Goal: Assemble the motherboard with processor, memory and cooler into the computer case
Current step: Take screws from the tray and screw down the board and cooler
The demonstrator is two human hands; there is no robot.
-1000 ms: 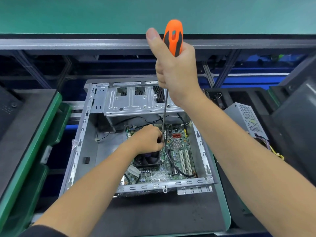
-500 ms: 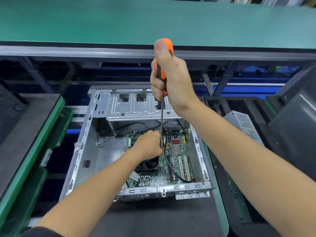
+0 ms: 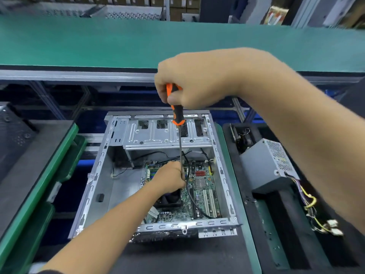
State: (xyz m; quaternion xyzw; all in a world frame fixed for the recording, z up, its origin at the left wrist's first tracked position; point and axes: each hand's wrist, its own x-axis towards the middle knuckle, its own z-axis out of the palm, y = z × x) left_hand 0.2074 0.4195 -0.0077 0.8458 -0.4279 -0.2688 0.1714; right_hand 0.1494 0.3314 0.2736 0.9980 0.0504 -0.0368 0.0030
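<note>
Head view puts the computer case (image 3: 110, 186) at the centre of my frame, lying open on the dark counter (image 3: 177, 256), with a green conveyor belt (image 3: 98, 42) running across at twelve o'clock. At three o'clock of the case a grey power supply (image 3: 264, 165) sits loose, its wire bundle trailing toward five o'clock. Inside the case the motherboard (image 3: 201, 194) lies flat on the floor of the chassis, and the black cooler (image 3: 169, 198) sits on it, partly under my left wrist.

My right hand (image 3: 197, 82) has its fingers wrapped fully round the orange-and-black screwdriver (image 3: 177, 115), which stands nearly upright with its shaft running down to six o'clock. My left hand (image 3: 169, 178) is curled round the lower shaft, pinching it near the tip (the tip itself is hidden behind that hand).

I judge the step to be driving a screw by the cooler, fixing it or the board down. Next I would need steady downward pressure and straight turning, keeping the blade seated so that it cannot skid onto the board.
</note>
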